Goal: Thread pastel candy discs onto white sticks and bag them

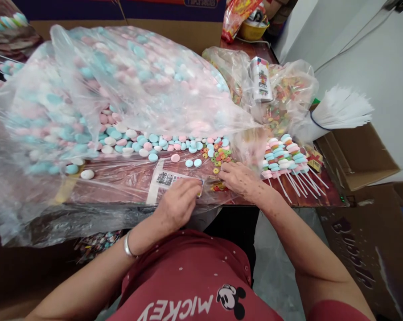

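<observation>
Left hand [178, 203]: over the near edge of the table [221, 198], on the right-hand part of a printed label [170, 178]. Its fingers are bent and close together; a small coloured item shows at their tips, but cannot tell whether it is pinched.

Right hand [240, 180]: just right of the left hand, apart from it. Fingers curled down at the near side of a small heap of ring candies [223, 154], green, orange and yellow. Contact apparent; cannot tell whether one is pinched.

Pastel candies [153, 157], pink, blue and white: loose row left of and beyond the ring candies, spilling from a large clear plastic bag [137, 80] that covers the far left.

Right end of table: candy skewers [283, 154] lying side by side, white sticks pointing near and right. Beyond them, a clear bag of ring candies [285, 98] with a white printed pack [261, 80] on it. Far right: bundle of white strips [345, 109], dark band around it, above an open cardboard box [362, 151].
</observation>
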Tool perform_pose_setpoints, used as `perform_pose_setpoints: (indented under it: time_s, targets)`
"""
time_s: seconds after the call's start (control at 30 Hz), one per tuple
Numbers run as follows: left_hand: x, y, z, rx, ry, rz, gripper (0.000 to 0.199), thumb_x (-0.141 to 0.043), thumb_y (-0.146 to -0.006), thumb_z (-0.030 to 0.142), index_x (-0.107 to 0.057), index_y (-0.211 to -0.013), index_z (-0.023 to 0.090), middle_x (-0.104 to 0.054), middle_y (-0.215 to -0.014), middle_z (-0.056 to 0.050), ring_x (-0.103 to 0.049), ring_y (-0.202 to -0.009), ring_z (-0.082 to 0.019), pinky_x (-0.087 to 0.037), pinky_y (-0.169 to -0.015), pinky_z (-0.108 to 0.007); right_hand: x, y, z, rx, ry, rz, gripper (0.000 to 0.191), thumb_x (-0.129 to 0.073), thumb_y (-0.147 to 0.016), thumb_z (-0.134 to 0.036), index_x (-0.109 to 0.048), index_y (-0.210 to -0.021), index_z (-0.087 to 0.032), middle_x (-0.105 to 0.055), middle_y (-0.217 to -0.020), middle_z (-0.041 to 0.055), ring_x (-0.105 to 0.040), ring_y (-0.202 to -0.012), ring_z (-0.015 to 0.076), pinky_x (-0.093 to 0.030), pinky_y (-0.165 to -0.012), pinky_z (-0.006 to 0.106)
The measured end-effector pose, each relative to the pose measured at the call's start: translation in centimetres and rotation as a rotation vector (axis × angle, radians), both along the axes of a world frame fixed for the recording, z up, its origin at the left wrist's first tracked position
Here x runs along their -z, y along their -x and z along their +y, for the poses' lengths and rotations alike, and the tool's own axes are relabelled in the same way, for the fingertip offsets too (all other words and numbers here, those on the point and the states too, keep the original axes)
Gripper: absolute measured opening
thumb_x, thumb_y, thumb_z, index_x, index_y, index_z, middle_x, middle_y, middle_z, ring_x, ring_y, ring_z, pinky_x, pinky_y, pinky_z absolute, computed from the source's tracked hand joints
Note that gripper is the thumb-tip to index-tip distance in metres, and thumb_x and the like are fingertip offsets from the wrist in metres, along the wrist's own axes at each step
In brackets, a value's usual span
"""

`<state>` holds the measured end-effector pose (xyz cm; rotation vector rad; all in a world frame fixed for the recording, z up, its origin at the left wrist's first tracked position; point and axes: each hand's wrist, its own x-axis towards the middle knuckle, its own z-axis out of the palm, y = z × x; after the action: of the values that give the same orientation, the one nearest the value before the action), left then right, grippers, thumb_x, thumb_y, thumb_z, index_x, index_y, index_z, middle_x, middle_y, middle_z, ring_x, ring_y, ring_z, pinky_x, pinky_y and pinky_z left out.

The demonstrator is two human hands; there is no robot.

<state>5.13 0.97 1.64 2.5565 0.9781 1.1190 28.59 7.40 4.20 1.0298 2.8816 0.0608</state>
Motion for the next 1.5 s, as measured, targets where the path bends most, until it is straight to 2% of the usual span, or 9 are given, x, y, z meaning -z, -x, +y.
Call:
perform_pose_setpoints:
  time_s: [0.23, 0.33, 0.43, 0.53, 0.63, 0.9, 1.1, 1.27, 1.5]
  targets:
    - [0.6, 3.7, 1.7, -0.209, 0.142, 0.431, 0.029, -0.045, -0.093, 0.018, -0.061, -0.117, 0.011, -0.063, -0.125, -0.017, -0.056, -0.114, -0.031, -0.048, -0.096, -0.049, -3.4, -0.6, -2.6, 0.042, -0.149, 0.384, 0.042, -0.047, -0.09, -0.008, -0.054, -0.131, -0.017, -0.06, -0.133, 0.0133, -0.055, -0.121, 0.0274, -0.047, -0.099, 0.046]
    - [0.6, 4.0, 0.7, -0.33, 0.126, 0.532, 0.028, -0.046, -0.094, 0.026, -0.064, -0.112, 0.014, -0.067, -0.112, -0.016, -0.059, -0.1, -0.033, -0.049, -0.084, -0.047, -4.6, -3.4, -4.8, 0.261, -0.348, 0.675, 0.04, -0.049, -0.092, -0.012, -0.055, -0.13, -0.022, -0.064, -0.124, 0.0103, -0.059, -0.117, 0.0244, -0.048, -0.099, 0.044]
    - [0.6, 4.3, 0.2, -0.409, 0.11, 0.571, 0.031, -0.044, -0.095, 0.031, -0.066, -0.108, 0.013, -0.068, -0.106, -0.018, -0.059, -0.094, -0.035, -0.047, -0.082, -0.05, -3.9, -7.1, -7.1, 0.578, -0.427, 0.81, 0.024, -0.051, -0.092, -0.016, -0.063, -0.112, -0.024, -0.07, -0.102, 0.0053, -0.065, -0.097, 0.0205, -0.052, -0.087, 0.037]
    - [0.6, 4.5, 0.2, -0.421, 0.123, 0.572, 0.036, -0.04, -0.096, 0.033, -0.066, -0.106, 0.011, -0.067, -0.106, -0.02, -0.059, -0.092, -0.037, -0.047, -0.081, -0.052, -2.0, -9.8, -8.8, 0.703, -0.199, 0.695, 0.014, -0.052, -0.093, -0.021, -0.065, -0.094, -0.022, -0.068, -0.086, 0.0022, -0.064, -0.081, 0.0176, -0.052, -0.075, 0.031]
    - [0.6, 4.5, 0.2, -0.42, 0.128, 0.571, 0.039, -0.038, -0.096, 0.036, -0.066, -0.107, 0.011, -0.066, -0.105, -0.021, -0.058, -0.092, -0.038, -0.046, -0.079, -0.053, 0.0, -10.6, -9.4, 0.67, -0.044, 0.546, 0.013, -0.052, -0.093, -0.023, -0.065, -0.092, -0.021, -0.067, -0.088, 0.0047, -0.063, -0.084, 0.019, -0.051, -0.076, 0.032]
    - [0.5, 4.0, 0.3, -0.418, 0.132, 0.527, 0.029, -0.044, -0.094, 0.035, -0.063, -0.108, 0.018, -0.065, -0.102, -0.019, -0.059, -0.094, -0.037, -0.045, -0.079, -0.052, 3.0, -9.2, -8.3, 0.566, -0.133, 0.224, 0.028, -0.04, -0.096, -0.015, -0.059, -0.075, -0.018, -0.058, -0.076, 0.0075, -0.05, -0.076, 0.0211, -0.043, -0.077, 0.035]
    - [0.2, 3.2, 0.3, -0.452, 0.013, 0.584, 0.032, -0.047, -0.094, 0.04, -0.061, -0.115, 0.019, -0.064, -0.091, -0.015, -0.057, -0.083, -0.033, -0.044, -0.072, -0.046, 1.1, -9.0, -8.5, 0.557, -0.185, 0.515, 0.023, -0.039, -0.095, -0.015, -0.054, -0.079, -0.02, -0.057, -0.079, 0.0065, -0.049, -0.079, 0.0219, -0.042, -0.074, 0.035]
    - [0.4, 3.4, 0.8, -0.499, 0.113, 0.632, 0.031, -0.052, -0.091, 0.041, -0.064, -0.102, 0.015, -0.066, -0.089, -0.014, -0.058, -0.082, -0.033, -0.042, -0.069, -0.043, -1.5, -5.1, -8.4, 0.48, -0.219, 0.871, 0.016, -0.043, -0.097, -0.017, -0.057, -0.093, -0.022, -0.061, -0.083, 0.0045, -0.055, -0.079, 0.0195, -0.044, -0.072, 0.033]
    - [0.5, 3.4, 1.7, -0.392, 0.239, 0.432, 0.012, -0.055, -0.092, 0.027, -0.063, -0.086, 0.019, -0.066, -0.083, -0.007, -0.059, -0.08, -0.025, -0.044, -0.07, -0.036, -0.2, 0.4, -5.0, 0.372, -0.346, 0.595, 0.025, -0.043, -0.098, -0.017, -0.066, -0.109, -0.018, -0.068, -0.101, 0.0106, -0.056, -0.091, 0.0235, -0.044, -0.082, 0.038]
